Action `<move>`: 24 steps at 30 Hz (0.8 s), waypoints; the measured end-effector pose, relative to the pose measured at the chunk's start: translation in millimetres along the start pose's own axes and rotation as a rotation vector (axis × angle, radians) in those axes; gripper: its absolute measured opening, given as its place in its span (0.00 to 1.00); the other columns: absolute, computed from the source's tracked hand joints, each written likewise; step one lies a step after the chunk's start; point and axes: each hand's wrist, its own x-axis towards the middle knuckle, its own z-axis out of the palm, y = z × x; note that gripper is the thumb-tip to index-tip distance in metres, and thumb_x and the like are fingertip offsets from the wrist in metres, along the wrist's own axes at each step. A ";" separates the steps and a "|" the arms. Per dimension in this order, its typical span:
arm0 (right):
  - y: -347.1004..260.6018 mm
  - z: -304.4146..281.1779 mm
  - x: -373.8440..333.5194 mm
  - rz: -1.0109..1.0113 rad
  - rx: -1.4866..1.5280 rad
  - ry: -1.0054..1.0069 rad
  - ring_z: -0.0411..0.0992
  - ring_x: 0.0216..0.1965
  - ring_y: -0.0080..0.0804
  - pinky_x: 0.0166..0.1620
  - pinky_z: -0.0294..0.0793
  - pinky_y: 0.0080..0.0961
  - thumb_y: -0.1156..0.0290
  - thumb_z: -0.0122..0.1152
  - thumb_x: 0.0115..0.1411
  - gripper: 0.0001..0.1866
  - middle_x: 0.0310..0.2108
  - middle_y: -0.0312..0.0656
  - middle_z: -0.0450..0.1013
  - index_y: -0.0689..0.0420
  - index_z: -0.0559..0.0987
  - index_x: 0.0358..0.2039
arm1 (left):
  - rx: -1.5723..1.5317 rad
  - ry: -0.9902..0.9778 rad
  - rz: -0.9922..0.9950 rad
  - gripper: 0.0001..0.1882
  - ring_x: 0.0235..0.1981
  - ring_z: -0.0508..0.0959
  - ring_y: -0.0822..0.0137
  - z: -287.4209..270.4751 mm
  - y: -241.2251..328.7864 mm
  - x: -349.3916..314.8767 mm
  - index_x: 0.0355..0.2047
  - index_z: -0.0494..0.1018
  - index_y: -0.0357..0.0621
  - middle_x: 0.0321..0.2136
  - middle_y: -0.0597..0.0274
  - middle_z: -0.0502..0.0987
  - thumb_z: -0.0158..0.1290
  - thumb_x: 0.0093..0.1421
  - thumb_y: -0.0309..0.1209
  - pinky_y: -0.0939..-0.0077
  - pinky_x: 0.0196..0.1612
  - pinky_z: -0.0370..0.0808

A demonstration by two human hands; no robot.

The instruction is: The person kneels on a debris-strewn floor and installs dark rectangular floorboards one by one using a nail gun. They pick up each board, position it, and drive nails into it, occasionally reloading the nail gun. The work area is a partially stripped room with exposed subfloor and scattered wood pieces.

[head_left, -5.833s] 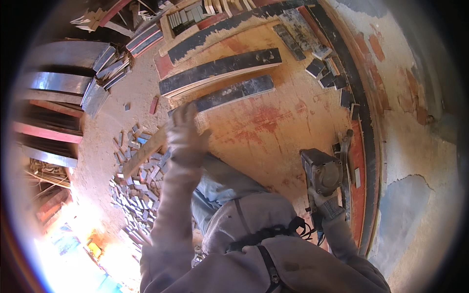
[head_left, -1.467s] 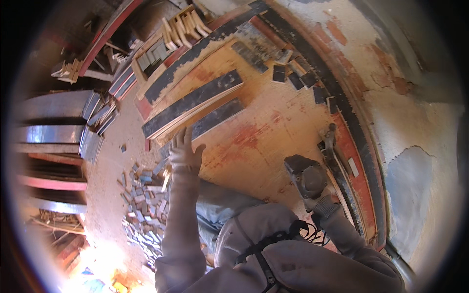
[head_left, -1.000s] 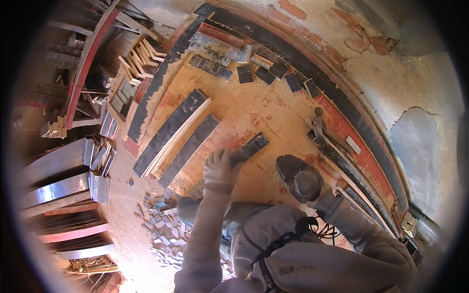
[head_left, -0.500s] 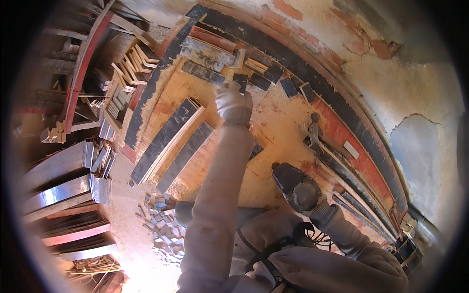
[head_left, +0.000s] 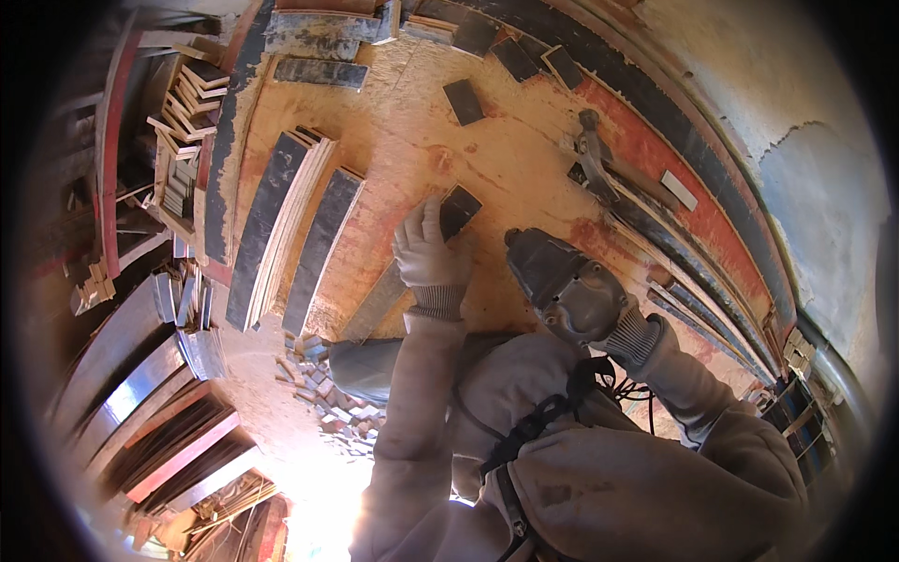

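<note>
My left hand (head_left: 431, 255), in a pale work glove, lies over a dark-faced board strip (head_left: 373, 304) on the dusty work surface. Its fingers are stretched out, and the strip's dark end shows past the fingertips. Closed around a bulky dark grey power tool (head_left: 567, 286) is my right hand (head_left: 626, 323), also gloved; the tool's exact kind does not show. A small dark block (head_left: 463, 101) lies alone farther off. Left of my left hand are a dark strip (head_left: 323, 248) and a stack of dark-faced plywood strips (head_left: 281, 229).
A hammer-like tool (head_left: 592, 155) lies at right beside long narrow strips (head_left: 684, 253). Several dark blocks (head_left: 515, 60) sit along the far edge. Small offcuts (head_left: 323, 384) are heaped on the floor, near stacked boards (head_left: 140, 375) at left. A cracked wall (head_left: 815, 178) rises at right.
My left hand has left the small dark block and drawn back toward me, over the board strip. My right hand still holds the power tool. The view has tilted nearer to my body.
</note>
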 end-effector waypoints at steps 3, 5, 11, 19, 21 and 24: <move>5.8 8.5 2.6 -0.027 0.285 0.073 0.69 0.68 0.38 0.72 0.67 0.39 0.48 0.60 0.68 0.32 0.66 0.42 0.73 0.48 0.72 0.68 | -0.005 -0.005 -0.018 0.40 0.56 0.76 0.49 3.1 -5.3 -2.3 0.62 0.75 0.52 0.53 0.58 0.79 0.73 0.46 0.35 0.48 0.60 0.74; 4.1 7.0 5.4 -0.060 0.125 0.107 0.73 0.64 0.38 0.69 0.70 0.38 0.49 0.60 0.68 0.28 0.62 0.42 0.76 0.49 0.75 0.64 | -0.021 0.001 -0.026 0.41 0.56 0.76 0.49 4.4 -8.5 -1.9 0.61 0.75 0.52 0.52 0.57 0.79 0.75 0.45 0.38 0.47 0.60 0.74; -6.3 -4.0 6.3 -0.157 -0.007 0.114 0.77 0.59 0.39 0.64 0.75 0.38 0.51 0.60 0.68 0.24 0.56 0.41 0.80 0.49 0.79 0.59 | 0.104 0.034 -0.117 0.41 0.53 0.78 0.43 -4.5 2.4 -3.4 0.61 0.76 0.49 0.49 0.50 0.81 0.75 0.46 0.42 0.43 0.59 0.75; 24.1 17.5 1.8 -0.131 -0.214 0.082 0.73 0.64 0.37 0.67 0.70 0.38 0.47 0.60 0.68 0.29 0.62 0.40 0.76 0.48 0.75 0.65 | 0.213 -0.118 0.404 0.37 0.59 0.76 0.45 -36.2 -13.4 33.7 0.67 0.73 0.66 0.64 0.56 0.74 0.68 0.55 0.36 0.45 0.61 0.74; 26.5 20.9 2.7 -0.094 -0.060 0.106 0.72 0.65 0.37 0.68 0.68 0.37 0.46 0.60 0.68 0.31 0.63 0.41 0.75 0.49 0.74 0.66 | 0.138 -0.319 0.469 0.37 0.58 0.77 0.47 -37.4 -25.8 49.6 0.66 0.74 0.71 0.63 0.59 0.75 0.68 0.55 0.33 0.49 0.60 0.75; 19.7 19.6 5.9 -0.043 0.396 0.188 0.71 0.66 0.36 0.69 0.67 0.37 0.46 0.60 0.67 0.32 0.64 0.41 0.75 0.50 0.74 0.66 | 0.108 -0.488 0.408 0.36 0.55 0.78 0.50 -36.5 -33.6 55.3 0.63 0.76 0.69 0.57 0.59 0.77 0.70 0.52 0.36 0.52 0.57 0.77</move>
